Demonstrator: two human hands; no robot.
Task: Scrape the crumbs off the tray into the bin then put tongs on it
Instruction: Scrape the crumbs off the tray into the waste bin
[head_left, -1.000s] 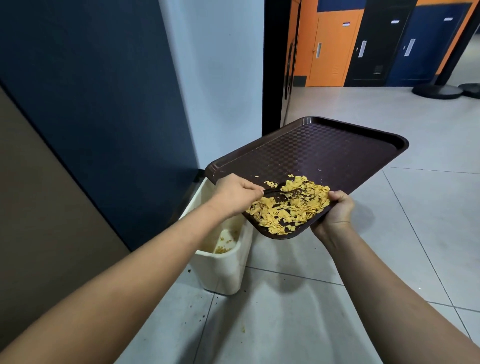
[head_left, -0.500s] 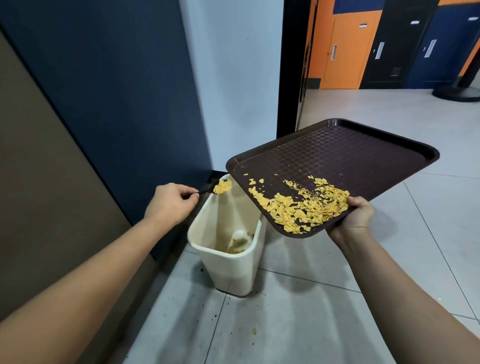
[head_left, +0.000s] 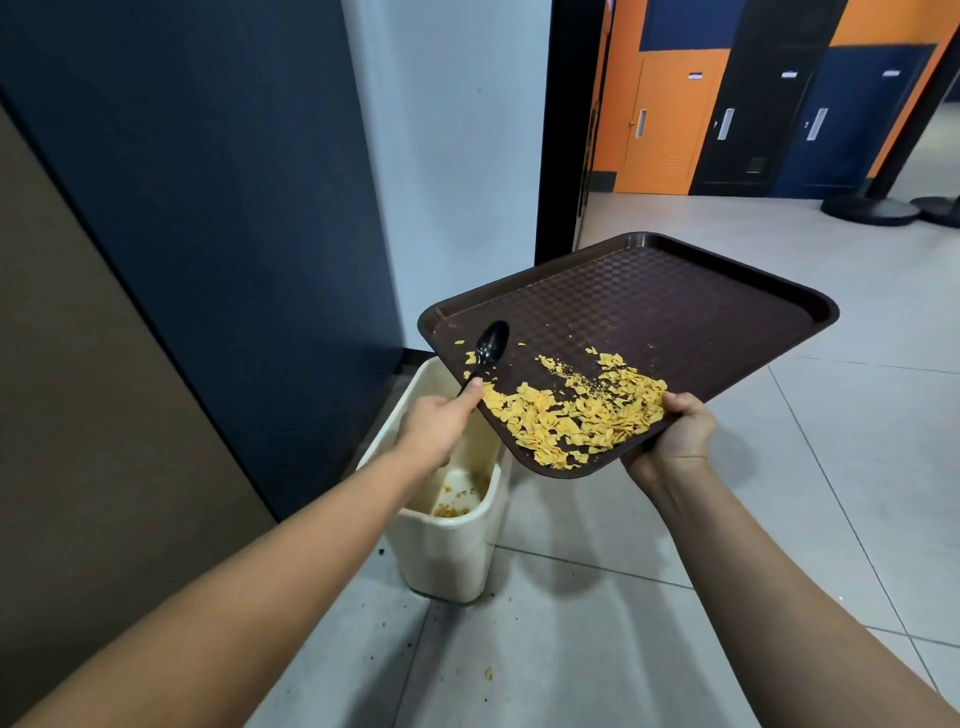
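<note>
Head view — bin (head_left: 447, 551) under tilted tray (head_left: 675, 312)

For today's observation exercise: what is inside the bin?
Yellow crumbs lie at the bottom of the bin, against its pale inner wall. The left hand, its forearm and the tray cover part of the opening, so the rest inside cannot be seen.

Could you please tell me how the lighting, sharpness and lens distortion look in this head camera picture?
In the head view the light is soft and even: faint shadows fall on the floor tiles beside the bin. The tray, crumbs and spoon look sharp, without glare. The wide lens stretches both forearms toward the lower corners and tilts the wall edges.
</note>
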